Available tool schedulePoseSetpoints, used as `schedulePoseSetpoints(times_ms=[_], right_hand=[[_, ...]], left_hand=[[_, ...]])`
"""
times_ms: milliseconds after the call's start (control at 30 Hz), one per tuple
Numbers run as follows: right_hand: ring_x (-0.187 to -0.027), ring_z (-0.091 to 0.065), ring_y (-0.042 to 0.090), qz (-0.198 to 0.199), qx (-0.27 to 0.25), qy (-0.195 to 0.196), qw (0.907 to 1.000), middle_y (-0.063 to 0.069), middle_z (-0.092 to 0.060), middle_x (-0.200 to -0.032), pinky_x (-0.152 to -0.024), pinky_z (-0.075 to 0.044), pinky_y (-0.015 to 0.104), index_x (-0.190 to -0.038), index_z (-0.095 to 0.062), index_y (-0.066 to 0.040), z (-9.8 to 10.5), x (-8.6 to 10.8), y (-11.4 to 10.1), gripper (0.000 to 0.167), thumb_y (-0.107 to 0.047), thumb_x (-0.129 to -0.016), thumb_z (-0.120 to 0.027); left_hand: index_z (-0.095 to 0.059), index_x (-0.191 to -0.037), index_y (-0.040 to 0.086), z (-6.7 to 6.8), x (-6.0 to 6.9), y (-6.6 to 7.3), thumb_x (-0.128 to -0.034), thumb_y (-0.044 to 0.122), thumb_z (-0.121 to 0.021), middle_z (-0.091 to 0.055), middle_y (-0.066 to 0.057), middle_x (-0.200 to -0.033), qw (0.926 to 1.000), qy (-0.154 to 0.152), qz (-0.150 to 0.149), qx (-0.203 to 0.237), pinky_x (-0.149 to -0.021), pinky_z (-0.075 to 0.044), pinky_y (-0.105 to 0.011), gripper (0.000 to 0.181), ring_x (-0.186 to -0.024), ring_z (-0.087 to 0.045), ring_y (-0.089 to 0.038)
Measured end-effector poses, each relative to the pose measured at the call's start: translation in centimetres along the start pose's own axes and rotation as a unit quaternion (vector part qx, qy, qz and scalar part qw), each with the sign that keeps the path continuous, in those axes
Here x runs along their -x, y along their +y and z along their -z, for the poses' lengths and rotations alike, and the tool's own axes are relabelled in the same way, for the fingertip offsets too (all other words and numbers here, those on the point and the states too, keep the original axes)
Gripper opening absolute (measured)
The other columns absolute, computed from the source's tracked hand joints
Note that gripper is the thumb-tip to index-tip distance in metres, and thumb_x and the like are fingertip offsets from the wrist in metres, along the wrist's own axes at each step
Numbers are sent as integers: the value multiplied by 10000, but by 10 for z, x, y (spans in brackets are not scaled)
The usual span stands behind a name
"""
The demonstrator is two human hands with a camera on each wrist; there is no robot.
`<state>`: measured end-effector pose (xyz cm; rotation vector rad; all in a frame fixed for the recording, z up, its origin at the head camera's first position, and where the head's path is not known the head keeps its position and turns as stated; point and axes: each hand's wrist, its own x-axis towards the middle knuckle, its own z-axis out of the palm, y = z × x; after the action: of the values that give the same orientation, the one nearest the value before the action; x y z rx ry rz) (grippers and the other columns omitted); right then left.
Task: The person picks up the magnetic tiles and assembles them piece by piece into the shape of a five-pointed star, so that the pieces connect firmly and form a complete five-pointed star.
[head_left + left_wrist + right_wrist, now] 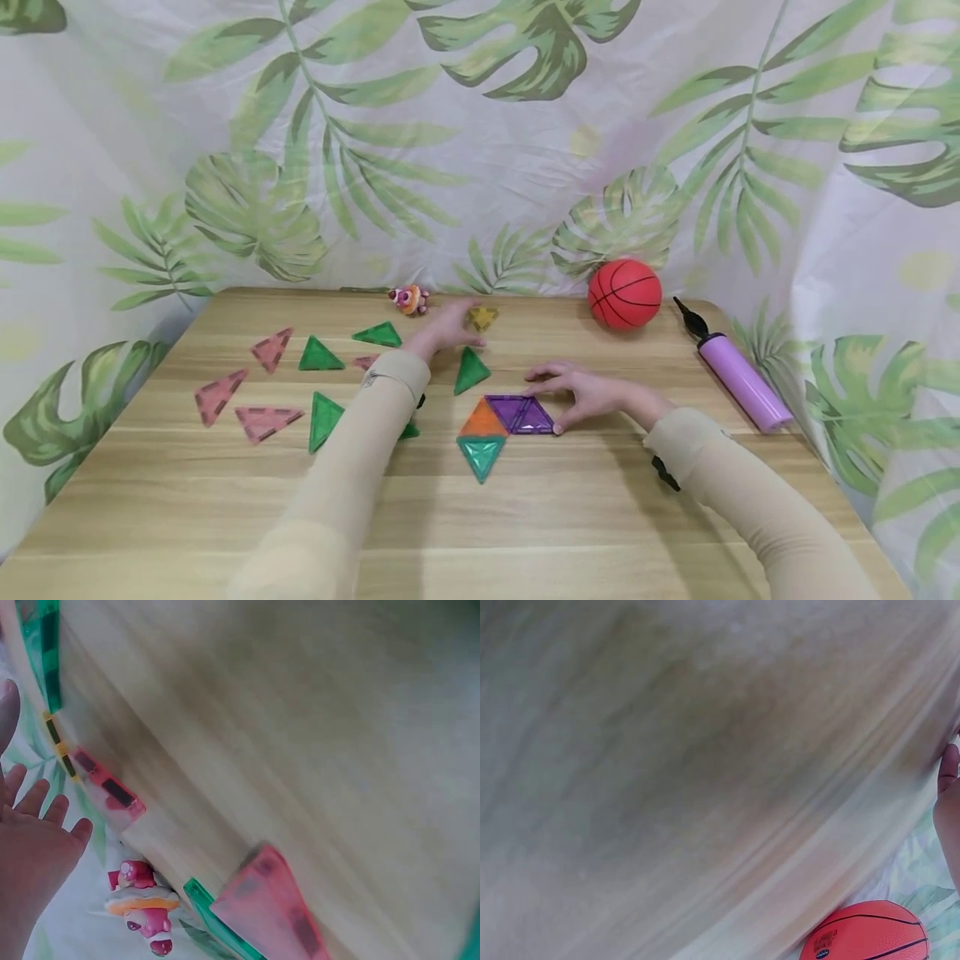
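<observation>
Four joined triangle tiles lie mid-table in the head view: a teal one (pixel 482 457), an orange one (pixel 482 419) and two purple ones (pixel 531 416). My right hand (pixel 588 393) touches the right purple tile's edge with thumb and fingertips, fingers loosely bent. Farther back, my left hand (pixel 450 325) reaches beside a yellow tile (pixel 483 317), fingers spread; contact with it cannot be told. A green triangle (pixel 471 372) lies just in front of that hand. In the left wrist view the left hand (pixel 37 847) has its fingers extended near the yellow tile (pixel 61 750).
Pink triangles (pixel 262 422) and green triangles (pixel 320 354) are spread over the table's left part, some partly behind the left sleeve. Along the back edge are a small toy figure (pixel 409 299) and a red ball (pixel 625 294). A purple pump (pixel 742 381) lies at the right.
</observation>
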<state>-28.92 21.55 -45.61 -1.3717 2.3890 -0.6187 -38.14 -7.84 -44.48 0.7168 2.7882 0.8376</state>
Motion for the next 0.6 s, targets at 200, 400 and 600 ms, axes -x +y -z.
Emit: schedulePoseSetpoints(times_ms=[200,400,600], right_hand=[[-1372,-269,315,-32,0,-44,10000,100,-358,-1476,-1093,-216,548,-1351,-532,-181,2,-1,0,691,-422,-748,-772],[-1375,-262,301,-70,47,-39,10000,91,-356,-1478,-1094,-207,543,-1353,-527,-192,2,-2,-1,690,-431,-752,-767],[-1379,-251,303,-156,56,-70,9998,84,-353,-1482,-1090,-200,558,-1353,-528,-204,1,0,0,685,-435,-753,-765]], left_hand=[[-354,-1443,36,-4,-6,1,-799,271,-764,-379,-157,-1470,9993,-172,327,-111,-1129,-237,-422,799,-1357,-339,-314],[-429,-1395,23,-6,-8,-2,-833,295,-728,-424,-165,-1437,9984,-235,208,-467,-1113,-269,-424,692,-1333,-371,-327],[-571,-1253,20,-9,-9,-2,-824,243,-741,-559,-140,-1288,9990,-118,-34,-438,-1043,-358,-411,512,-1204,-489,-296]])
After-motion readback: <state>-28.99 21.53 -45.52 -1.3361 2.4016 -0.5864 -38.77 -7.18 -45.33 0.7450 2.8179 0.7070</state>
